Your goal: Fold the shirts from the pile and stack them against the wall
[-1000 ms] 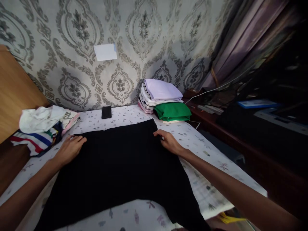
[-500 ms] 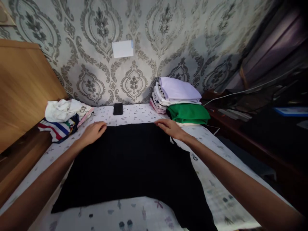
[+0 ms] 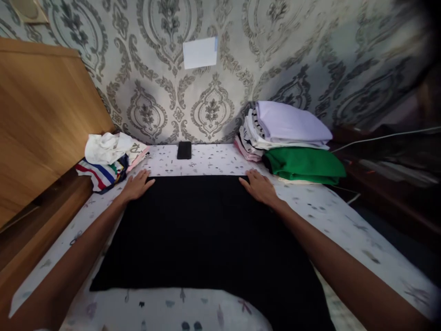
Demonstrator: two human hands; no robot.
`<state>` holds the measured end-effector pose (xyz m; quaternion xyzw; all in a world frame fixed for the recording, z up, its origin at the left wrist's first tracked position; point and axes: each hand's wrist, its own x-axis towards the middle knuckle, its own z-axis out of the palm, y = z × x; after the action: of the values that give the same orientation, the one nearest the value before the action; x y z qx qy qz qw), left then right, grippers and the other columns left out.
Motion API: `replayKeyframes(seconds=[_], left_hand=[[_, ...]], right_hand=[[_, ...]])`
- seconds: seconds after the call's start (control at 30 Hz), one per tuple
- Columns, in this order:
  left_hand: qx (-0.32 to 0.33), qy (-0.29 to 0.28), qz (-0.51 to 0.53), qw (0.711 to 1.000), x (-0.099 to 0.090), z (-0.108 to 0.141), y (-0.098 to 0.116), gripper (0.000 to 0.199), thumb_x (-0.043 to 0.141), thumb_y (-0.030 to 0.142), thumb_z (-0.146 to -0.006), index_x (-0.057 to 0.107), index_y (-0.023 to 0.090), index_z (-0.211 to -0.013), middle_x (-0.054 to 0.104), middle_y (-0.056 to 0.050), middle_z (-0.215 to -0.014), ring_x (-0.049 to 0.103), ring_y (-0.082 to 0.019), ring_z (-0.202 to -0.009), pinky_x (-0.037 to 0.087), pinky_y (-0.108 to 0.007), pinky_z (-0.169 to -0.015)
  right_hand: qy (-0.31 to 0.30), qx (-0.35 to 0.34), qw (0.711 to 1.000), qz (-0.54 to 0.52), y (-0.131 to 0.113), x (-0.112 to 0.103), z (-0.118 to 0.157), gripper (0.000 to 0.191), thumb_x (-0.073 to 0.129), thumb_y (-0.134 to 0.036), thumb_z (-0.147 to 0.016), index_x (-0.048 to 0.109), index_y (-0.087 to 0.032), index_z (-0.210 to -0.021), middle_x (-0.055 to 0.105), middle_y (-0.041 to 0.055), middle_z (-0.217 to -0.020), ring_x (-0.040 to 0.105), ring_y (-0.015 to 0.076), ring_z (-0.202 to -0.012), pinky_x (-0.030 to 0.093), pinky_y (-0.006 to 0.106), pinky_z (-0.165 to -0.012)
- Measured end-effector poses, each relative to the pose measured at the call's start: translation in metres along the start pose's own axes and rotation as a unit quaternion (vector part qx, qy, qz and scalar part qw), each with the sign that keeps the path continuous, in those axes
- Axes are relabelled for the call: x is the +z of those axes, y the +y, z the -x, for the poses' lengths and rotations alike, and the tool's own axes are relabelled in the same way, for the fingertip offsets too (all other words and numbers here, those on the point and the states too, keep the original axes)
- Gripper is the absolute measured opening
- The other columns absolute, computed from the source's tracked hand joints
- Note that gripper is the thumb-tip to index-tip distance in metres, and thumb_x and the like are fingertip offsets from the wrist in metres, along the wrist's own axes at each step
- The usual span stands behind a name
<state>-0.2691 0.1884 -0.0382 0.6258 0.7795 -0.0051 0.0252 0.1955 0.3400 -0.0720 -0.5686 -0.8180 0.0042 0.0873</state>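
A black garment (image 3: pixel 203 230) lies spread over a white patterned sheet (image 3: pixel 213 161); its exact kind I cannot tell. At its far left corner rests my left hand (image 3: pixel 137 185), palm down with the fingers apart. My right hand (image 3: pixel 259 186) lies flat on the far right corner, fingers spread and thumb pointing inward. Between the two hands the far edge of the cloth runs nearly straight. A longer part of the garment extends toward me at the lower right and leaves the frame.
Folded clothes, with a lavender piece (image 3: pixel 292 122) on top and a green one (image 3: pixel 306 164) in front, stand at the right by the wall. Rumpled clothes (image 3: pixel 106 149) lie at the left beside a wooden panel (image 3: pixel 44 124). A black phone (image 3: pixel 184 150) sits near the wall.
Both hands have gone from pinching the far edge of the black garment to lying flat on its corners. The far edge now lies straighter, and the camera view has shifted.
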Motion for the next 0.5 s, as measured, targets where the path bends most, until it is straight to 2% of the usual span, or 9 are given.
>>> replayKeyframes(seconds=[0.13,0.23,0.37,0.43,0.5], left_hand=[[-0.007,0.044,-0.007,0.999,0.001,0.002,0.002,0.065,0.025,0.047,-0.101,0.037,0.011,-0.154,0.034,-0.017,-0.163,0.028,-0.03,-0.152,0.03,-0.055,-0.118],[-0.015,0.096,-0.01,0.995,-0.002,0.01,0.01,0.06,0.029,0.044,-0.101,0.047,0.008,-0.146,0.049,-0.021,-0.153,0.044,-0.034,-0.142,0.039,-0.051,-0.112],[-0.043,0.124,-0.03,0.991,-0.019,0.029,0.025,0.056,0.03,0.043,-0.101,0.055,0.007,-0.136,0.062,-0.024,-0.135,0.061,-0.039,-0.122,0.048,-0.051,-0.099],[-0.048,0.124,-0.056,0.99,-0.031,0.04,0.034,0.055,0.028,0.042,-0.101,0.056,0.006,-0.132,0.062,-0.026,-0.13,0.061,-0.041,-0.118,0.049,-0.053,-0.096],[-0.008,0.142,-0.07,0.987,-0.04,0.051,0.042,0.056,0.023,0.042,-0.103,0.054,0.003,-0.13,0.059,-0.027,-0.131,0.058,-0.043,-0.121,0.047,-0.056,-0.097]], right_hand=[[0.02,0.002,1.0,-0.011,-0.005,-0.009,0.009,0.057,0.031,-0.046,-0.103,0.046,-0.013,-0.147,0.043,0.0191,-0.157,0.032,0.0321,-0.15,0.028,0.06,-0.119],[0.047,-0.058,0.997,-0.015,-0.007,-0.018,0.033,0.058,0.038,-0.045,-0.101,0.043,-0.016,-0.151,0.038,0.0189,-0.16,0.028,0.0329,-0.152,0.025,0.061,-0.119],[-0.005,-0.188,0.981,-0.055,-0.008,-0.033,0.089,0.054,0.037,-0.043,-0.103,0.043,-0.022,-0.152,0.038,0.0138,-0.161,0.031,0.028,-0.151,0.03,0.055,-0.12],[-0.022,-0.197,0.977,-0.074,-0.004,-0.043,0.122,0.049,0.036,-0.039,-0.103,0.051,-0.023,-0.147,0.044,0.0136,-0.158,0.035,0.0281,-0.149,0.03,0.056,-0.12],[-0.019,-0.184,0.978,-0.097,0.004,-0.057,0.158,0.045,0.039,-0.037,-0.103,0.058,-0.022,-0.141,0.046,0.015,-0.156,0.038,0.0295,-0.148,0.032,0.056,-0.119]])
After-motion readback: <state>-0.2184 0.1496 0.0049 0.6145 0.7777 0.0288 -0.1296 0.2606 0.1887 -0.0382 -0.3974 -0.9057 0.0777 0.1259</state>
